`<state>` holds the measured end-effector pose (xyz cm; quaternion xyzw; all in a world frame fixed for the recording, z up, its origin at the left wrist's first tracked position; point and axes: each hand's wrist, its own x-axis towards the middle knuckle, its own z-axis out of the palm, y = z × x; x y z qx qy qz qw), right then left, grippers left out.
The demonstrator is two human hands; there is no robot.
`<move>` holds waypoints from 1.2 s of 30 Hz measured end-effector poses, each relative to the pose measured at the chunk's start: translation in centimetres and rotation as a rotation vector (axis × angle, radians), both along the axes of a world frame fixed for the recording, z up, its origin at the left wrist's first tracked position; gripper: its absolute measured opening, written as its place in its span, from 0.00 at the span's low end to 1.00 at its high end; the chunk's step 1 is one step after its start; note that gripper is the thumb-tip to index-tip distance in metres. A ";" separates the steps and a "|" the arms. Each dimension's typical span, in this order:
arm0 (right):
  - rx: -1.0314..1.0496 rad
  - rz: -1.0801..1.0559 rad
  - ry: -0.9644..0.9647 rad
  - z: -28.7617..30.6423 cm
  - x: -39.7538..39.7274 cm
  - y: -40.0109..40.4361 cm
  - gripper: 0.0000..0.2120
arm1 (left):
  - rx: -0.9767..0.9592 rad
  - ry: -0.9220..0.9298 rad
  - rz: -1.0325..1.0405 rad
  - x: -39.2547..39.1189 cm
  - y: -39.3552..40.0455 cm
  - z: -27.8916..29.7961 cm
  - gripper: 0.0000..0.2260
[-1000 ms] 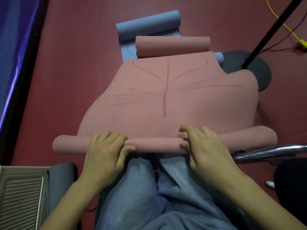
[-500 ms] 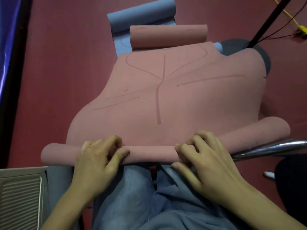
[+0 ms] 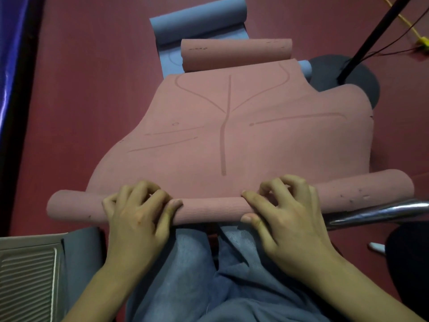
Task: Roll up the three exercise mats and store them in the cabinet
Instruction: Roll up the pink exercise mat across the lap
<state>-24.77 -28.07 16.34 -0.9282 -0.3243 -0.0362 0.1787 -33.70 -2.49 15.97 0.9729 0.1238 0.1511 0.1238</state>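
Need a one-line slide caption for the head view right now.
Both hands, left hand and right hand, grip the near roll of the pink mat; blue mat lies beyond.

No readable text

The pink mat (image 3: 232, 140) bears only embossed guide lines and small circles, no words, numbers or brand.

Single head-worn wide-angle view; looks forward and steeply down over the lap; close on both hands, left hand (image 3: 137, 219) and right hand (image 3: 285, 219), at the near roll of the pink mat (image 3: 232, 135); reaches out across the red floor (image 3: 92, 77); edges bowed by the lens.
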 end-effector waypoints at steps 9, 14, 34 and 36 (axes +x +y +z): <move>0.191 0.054 0.055 0.3 2.9 1.0 0.14 | 0.067 0.059 -0.061 -0.9 0.2 0.2 0.25; 0.164 0.094 0.034 0.7 3.5 0.8 0.17 | 0.070 0.084 -0.079 -0.4 0.4 0.1 0.24; -0.120 0.029 0.000 0.8 4.8 1.3 0.25 | -0.224 0.139 0.105 4.6 2.0 1.6 0.23; -0.133 0.031 0.018 0.9 5.1 1.7 0.24 | -0.344 0.149 0.167 5.2 2.2 2.1 0.24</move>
